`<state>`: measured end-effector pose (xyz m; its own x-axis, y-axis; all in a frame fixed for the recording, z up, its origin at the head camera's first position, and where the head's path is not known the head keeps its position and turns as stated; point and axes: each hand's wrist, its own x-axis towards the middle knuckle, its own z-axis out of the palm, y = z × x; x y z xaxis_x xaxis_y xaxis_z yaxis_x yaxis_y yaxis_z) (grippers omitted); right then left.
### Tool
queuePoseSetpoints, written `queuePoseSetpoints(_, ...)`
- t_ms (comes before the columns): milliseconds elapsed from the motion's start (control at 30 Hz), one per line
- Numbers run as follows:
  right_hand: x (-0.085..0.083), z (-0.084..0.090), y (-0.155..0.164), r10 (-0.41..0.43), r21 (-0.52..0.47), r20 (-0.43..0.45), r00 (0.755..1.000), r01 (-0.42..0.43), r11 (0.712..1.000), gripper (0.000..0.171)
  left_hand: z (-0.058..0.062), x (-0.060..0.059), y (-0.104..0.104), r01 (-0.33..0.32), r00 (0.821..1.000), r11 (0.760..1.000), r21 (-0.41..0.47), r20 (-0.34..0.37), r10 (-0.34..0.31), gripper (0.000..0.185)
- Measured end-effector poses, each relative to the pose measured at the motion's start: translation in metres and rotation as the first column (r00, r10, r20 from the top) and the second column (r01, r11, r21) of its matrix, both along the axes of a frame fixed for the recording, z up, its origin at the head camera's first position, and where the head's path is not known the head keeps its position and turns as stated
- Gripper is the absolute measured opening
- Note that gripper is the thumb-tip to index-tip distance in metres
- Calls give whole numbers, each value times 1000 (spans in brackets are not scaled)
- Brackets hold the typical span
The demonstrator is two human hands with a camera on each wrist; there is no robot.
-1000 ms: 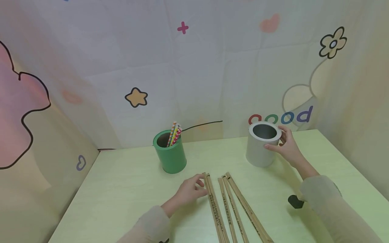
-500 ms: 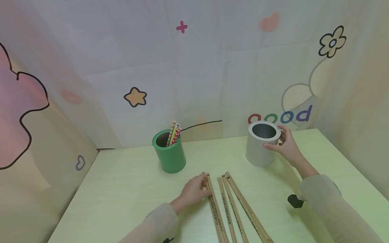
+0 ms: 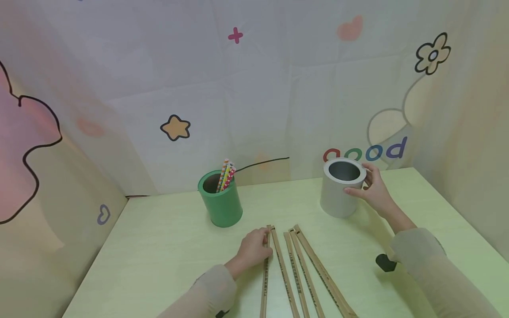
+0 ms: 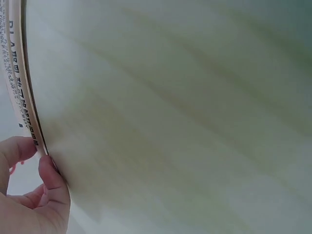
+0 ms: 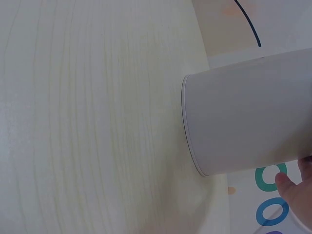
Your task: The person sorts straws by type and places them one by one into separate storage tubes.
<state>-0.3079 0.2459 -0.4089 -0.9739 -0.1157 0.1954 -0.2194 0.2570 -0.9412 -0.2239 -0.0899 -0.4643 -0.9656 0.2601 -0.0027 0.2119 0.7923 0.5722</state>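
I'm pinching the far tip of one paper-wrapped wooden chopstick pack (image 3: 264, 274) with my left hand (image 3: 251, 250); its long axis is running from the fingers back toward me. My right hand (image 3: 374, 191) is gripping the rim of the white cylindrical metal can (image 3: 341, 189), well right of the pack. Three more packs (image 3: 306, 274) are lying just right of it, four altogether. A green can (image 3: 221, 199) holding patterned straws (image 3: 226, 175) is standing beyond it, to its left; two cans altogether.

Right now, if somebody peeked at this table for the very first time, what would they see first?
Probably the bright green cup at the back of the table, with spotted, colourful straws poking out. Next, the row of long paper-wrapped sticks lying in front, where the left hand pinches the leftmost one. Over on the right, the right hand holds an empty grey cup.
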Motion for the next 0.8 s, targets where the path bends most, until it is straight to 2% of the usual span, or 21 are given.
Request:
queuePoseSetpoints(167,-1,-1,1,3,0,8,1000,-3,1000,91,-2,-2,-1,-18,1000,1000,-1,-15,18,40)
queuePoseSetpoints(300,-1,-1,1,1,-2,10,1000,-1,1000,90,-3,-3,-2,-59,998,998,8,1,59,40)
queuePoseSetpoints(467,0,0,0,-1,9,9,1000,0,1000,90,-2,-5,-2,-88,995,996,22,38,87,46)
queuePoseSetpoints(700,-1,-2,1,0,10,12,1000,-1,1000,91,-1,-7,-7,-94,993,992,79,84,87,37)
queuePoseSetpoints(800,-1,-2,2,1,9,13,1000,-1,1000,91,1,-7,-10,-103,988,986,130,126,86,32)
